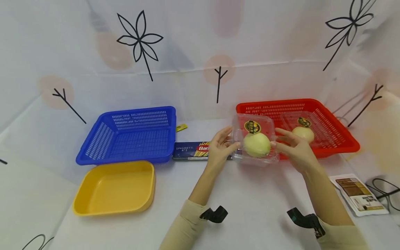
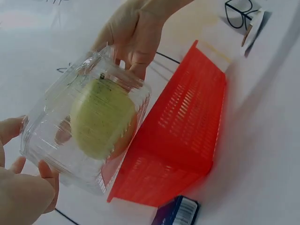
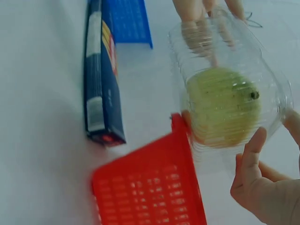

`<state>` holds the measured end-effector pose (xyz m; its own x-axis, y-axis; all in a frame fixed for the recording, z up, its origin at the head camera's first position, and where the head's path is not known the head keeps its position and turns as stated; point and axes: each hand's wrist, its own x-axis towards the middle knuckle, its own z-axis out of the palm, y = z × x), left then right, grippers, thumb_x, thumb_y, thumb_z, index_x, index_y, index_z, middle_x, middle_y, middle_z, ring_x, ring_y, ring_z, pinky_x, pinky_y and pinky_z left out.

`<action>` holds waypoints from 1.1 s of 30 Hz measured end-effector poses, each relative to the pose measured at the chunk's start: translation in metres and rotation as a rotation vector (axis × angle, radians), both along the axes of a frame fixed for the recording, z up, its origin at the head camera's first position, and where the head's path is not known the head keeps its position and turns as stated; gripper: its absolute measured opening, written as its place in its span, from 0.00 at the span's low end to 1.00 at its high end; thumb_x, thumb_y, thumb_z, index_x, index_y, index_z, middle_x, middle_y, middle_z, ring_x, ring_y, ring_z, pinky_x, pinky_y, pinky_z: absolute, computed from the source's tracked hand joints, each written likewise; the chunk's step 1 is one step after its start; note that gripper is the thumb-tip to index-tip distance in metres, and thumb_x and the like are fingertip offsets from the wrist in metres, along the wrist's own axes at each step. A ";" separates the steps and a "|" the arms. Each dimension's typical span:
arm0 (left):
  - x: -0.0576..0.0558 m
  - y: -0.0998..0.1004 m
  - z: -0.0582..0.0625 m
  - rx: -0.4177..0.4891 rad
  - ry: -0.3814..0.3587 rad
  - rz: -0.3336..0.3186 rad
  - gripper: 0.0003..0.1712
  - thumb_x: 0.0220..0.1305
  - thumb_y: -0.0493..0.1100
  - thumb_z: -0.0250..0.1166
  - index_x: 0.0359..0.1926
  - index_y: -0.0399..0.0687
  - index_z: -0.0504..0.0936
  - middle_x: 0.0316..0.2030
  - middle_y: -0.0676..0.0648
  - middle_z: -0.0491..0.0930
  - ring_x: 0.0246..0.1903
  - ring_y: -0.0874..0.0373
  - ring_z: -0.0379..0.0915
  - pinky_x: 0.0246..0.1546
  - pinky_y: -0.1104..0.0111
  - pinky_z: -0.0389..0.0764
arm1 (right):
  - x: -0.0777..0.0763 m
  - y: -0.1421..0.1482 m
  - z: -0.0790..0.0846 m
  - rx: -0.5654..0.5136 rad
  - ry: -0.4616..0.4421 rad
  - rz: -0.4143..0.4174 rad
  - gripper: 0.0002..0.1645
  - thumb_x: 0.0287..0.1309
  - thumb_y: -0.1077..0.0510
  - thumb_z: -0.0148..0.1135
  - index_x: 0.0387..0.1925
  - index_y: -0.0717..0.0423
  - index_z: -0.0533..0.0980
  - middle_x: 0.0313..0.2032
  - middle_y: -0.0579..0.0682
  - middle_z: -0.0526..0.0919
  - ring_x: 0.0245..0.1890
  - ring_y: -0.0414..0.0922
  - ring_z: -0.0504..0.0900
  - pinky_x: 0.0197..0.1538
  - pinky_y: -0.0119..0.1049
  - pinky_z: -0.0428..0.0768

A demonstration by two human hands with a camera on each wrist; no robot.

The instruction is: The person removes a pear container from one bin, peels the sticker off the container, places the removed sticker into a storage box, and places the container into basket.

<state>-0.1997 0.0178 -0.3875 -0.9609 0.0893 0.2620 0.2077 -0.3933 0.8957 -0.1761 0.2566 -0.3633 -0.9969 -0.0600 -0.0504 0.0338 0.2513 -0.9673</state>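
Note:
Both hands hold a clear plastic clamshell box (image 1: 265, 125) between them, over the near left edge of the red basket (image 1: 343, 140). One pale yellow-green round fruit (image 1: 257, 145) shows through the plastic, and a dark round sticker is on the lid. My left hand (image 1: 219, 148) grips the box's left edge between thumb and fingers. At the opposite side my right hand (image 1: 297, 152) grips it, thumb and fingers at the edge. A second clear box (image 1: 289, 118) with a similar fruit (image 1: 303, 134) lies inside the red basket, partly behind the right hand.
A blue basket (image 1: 137, 144) stands at the left, with a yellow tray (image 1: 114, 191) in front. Between the baskets lie a spaghetti box (image 1: 187, 151) and a small yellow packet (image 1: 181, 127). A white and brown pouch (image 1: 359, 194) lies at the right.

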 end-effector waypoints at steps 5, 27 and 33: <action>0.016 -0.025 -0.007 0.059 -0.005 0.010 0.33 0.47 0.19 0.61 0.58 0.26 0.68 0.58 0.29 0.68 0.47 0.53 0.67 0.42 0.76 0.73 | 0.008 -0.021 -0.007 -0.146 0.055 0.069 0.35 0.60 0.60 0.60 0.68 0.54 0.60 0.44 0.48 0.70 0.38 0.37 0.76 0.39 0.25 0.78; 0.072 -0.101 -0.044 -0.133 -0.012 0.176 0.30 0.41 0.19 0.64 0.52 0.23 0.72 0.48 0.34 0.72 0.40 0.57 0.67 0.39 0.77 0.73 | 0.033 -0.096 -0.060 -0.158 0.104 0.250 0.42 0.46 0.70 0.68 0.64 0.69 0.61 0.42 0.60 0.70 0.34 0.41 0.81 0.37 0.32 0.82; 0.083 -0.113 -0.055 -0.236 -0.103 0.211 0.29 0.42 0.22 0.68 0.51 0.27 0.75 0.44 0.36 0.73 0.35 0.58 0.67 0.32 0.79 0.71 | 0.039 -0.107 -0.075 -0.179 0.087 0.298 0.43 0.45 0.69 0.68 0.63 0.70 0.61 0.42 0.64 0.70 0.32 0.43 0.81 0.34 0.37 0.83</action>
